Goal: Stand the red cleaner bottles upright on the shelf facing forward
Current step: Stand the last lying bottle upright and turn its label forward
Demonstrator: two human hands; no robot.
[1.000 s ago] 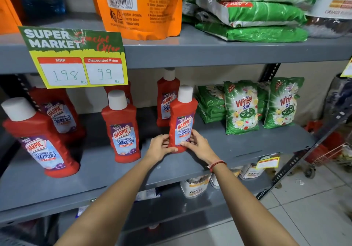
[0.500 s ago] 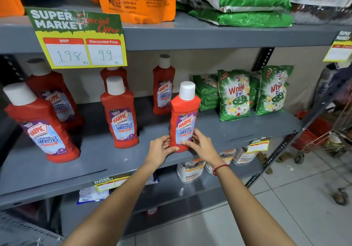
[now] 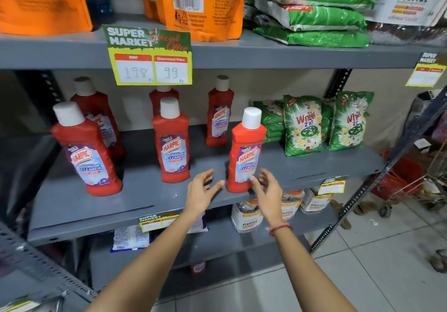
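the left hand (image 3: 202, 192) is held open just in front of the grey metal shelf (image 3: 135, 200), fingers spread and nothing grasped. the right hand (image 3: 267, 190), with a red thread band (image 3: 279, 228) at the wrist, is likewise open and empty, its fingertips (image 3: 254, 181) close to the lower label of the nearest red plastic cleaner bottle with a white cap (image 3: 246, 154); whether they touch it cannot be told. that bottle is seen standing upright between the two hands at the front edge of the shelf, its purple and blue label turned forward. to its left a second red bottle (image 3: 173, 142) is set upright, label forward, and further left a third (image 3: 84, 152) is seen near the front, tilted in the wide view. three more red bottles are placed upright in the back row: one behind the third (image 3: 99, 118), one mostly hidden behind the second (image 3: 162, 98), and one (image 3: 220, 113) beside the green detergent pouches (image 3: 303, 125). a green and yellow price card (image 3: 148, 55) is hung from the upper shelf edge, above which orange pouches (image 3: 203, 4) and green bags (image 3: 312, 14) are stacked.
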